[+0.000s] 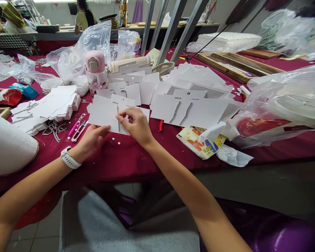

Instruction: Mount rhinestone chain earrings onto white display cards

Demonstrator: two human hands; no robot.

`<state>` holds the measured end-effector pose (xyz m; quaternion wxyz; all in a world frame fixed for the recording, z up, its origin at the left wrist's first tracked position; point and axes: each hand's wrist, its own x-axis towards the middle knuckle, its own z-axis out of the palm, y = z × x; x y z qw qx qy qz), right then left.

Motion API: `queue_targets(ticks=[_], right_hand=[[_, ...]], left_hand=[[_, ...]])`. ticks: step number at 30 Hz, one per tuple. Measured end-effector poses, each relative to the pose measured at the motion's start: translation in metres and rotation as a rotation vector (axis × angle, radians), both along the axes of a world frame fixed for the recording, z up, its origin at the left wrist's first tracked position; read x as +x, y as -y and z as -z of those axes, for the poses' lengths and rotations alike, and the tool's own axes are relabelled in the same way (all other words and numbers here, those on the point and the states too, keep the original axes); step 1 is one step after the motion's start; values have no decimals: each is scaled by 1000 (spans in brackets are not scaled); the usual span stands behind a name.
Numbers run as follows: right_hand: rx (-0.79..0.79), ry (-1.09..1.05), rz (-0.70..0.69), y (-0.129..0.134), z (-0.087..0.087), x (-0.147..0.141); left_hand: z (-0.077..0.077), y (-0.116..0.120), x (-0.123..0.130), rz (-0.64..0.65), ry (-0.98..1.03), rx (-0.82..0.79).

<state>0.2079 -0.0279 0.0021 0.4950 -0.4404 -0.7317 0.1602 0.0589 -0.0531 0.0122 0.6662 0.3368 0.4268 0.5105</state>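
Note:
A white card (101,111) printed MNG stands tilted above the table's near edge, with a dark sparkly strand (118,122) running down it. My left hand (93,138), with a white watch on the wrist, pinches the card's lower edge between thumb and fingers. The fingers of my right hand (135,124) are closed together at the strand on the card's front; whether they grip it is too small to tell. Right of my hands, another white card (194,106) carries two such strands. More white cards (55,101) lie stacked at the left, some strands on and beside them.
Pink-handled snips (80,131) lie by my left hand. Behind the cards stands a pink bottle (96,68). A yellow packet (201,143) and tissue (233,155) rest at the right near edge. A white cylinder (10,143) fills the left edge. Metal bars (170,33) rise behind.

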Motion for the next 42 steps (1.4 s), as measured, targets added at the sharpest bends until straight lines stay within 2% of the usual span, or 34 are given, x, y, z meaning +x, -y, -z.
queue_targets(ticks=[5,10,13,18,22,24,27,30,34,38,42], right_hand=[[109,285,140,-4,-2,11],[158,676,110,1,-11,21],[160,869,92,8,-25,22],[125,1175,45,14,-60,10],[142,1442,-64,15,-85,-6],[132,1558,-129,15,-94,-14],[32,1675,-190,14,-100,-23],[-85,1678,-147,12,-101,-25],[-93,1556,-63,9,-97,-24],[-119,1392,-112,6,-90,-24],[-182,1117,-165,2,-83,-21]], left_hand=[[3,-3,-4,-2,4,-46],[11,-3,-6,19,30,-88],[10,0,-4,54,60,-103],[10,3,-2,51,175,-125],[12,6,-3,52,255,-149],[12,8,-3,64,280,-143],[11,11,-4,83,278,-137],[12,11,-5,101,277,-135],[19,10,-7,117,329,-124],[21,9,-9,131,364,-96],[19,8,-9,138,378,-86]])
